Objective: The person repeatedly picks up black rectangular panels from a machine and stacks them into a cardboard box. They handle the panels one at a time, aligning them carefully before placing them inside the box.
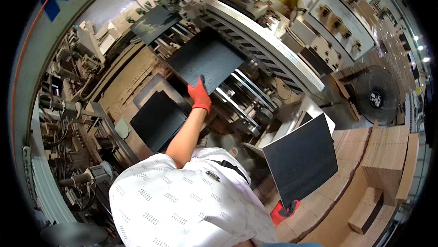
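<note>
My left hand (199, 95), in a red glove with dark fingertips, grips the near edge of a thin black rectangular board (207, 57) on the machine's rails. The thumb lies on top; the fingers underneath are hidden. Out to my right, my right hand (285, 211), gloved alike, holds a second board (301, 160) by its lower edge. That one is tilted up, with its dark face toward me and a pale thin edge. Left of my left forearm lies a stack of black boards (157, 119).
Metal rollers (237, 105) run under the board on the machine. Farther back lies another dark, worn sheet (155, 22). A white rail (273, 48) crosses behind. At right are rows of stacked brown boards (381, 155), a black reel (376, 96) and a control box (342, 21).
</note>
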`<state>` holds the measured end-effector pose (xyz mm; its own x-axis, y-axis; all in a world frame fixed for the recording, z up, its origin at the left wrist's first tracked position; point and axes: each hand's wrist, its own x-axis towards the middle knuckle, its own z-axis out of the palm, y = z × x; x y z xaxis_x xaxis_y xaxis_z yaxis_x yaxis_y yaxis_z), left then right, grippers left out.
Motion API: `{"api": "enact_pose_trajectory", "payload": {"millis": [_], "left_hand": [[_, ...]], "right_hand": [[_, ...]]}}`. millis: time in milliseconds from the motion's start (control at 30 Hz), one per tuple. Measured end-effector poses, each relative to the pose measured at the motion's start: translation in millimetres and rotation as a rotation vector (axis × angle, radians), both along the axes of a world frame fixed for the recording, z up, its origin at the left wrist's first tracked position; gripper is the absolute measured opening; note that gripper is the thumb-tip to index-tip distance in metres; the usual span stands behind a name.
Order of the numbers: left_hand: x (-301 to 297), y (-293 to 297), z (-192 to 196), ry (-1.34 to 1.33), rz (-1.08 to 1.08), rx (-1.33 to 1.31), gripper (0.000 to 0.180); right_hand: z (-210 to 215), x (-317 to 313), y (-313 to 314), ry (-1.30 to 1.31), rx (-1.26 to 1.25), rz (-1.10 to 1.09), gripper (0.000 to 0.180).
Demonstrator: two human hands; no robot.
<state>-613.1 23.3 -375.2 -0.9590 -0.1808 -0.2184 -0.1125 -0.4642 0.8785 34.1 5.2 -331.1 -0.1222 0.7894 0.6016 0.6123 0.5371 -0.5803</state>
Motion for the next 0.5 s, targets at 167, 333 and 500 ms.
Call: {"api": "enact_pose_trajectory", "payload": {"millis": [167, 333, 500], "left_hand": [[19.0, 1.2, 36.3, -0.01, -0.056, -0.051, 0.037], [9.4, -6.2, 22.5, 0.038, -0.083, -0.09, 0.036], [9.7, 0.2, 20.2, 0.076, -0.144, -0.004, 0.036]], "right_hand": [[23.7, 26.9, 6.6, 0.193, -0.171, -0.045, 0.043], [51.5, 42.9, 53.9, 0.257, -0.318, 0.082, 0.05], [32.4, 70.3, 113.0, 0.239, -0.584, -0.023, 0.049]]}}
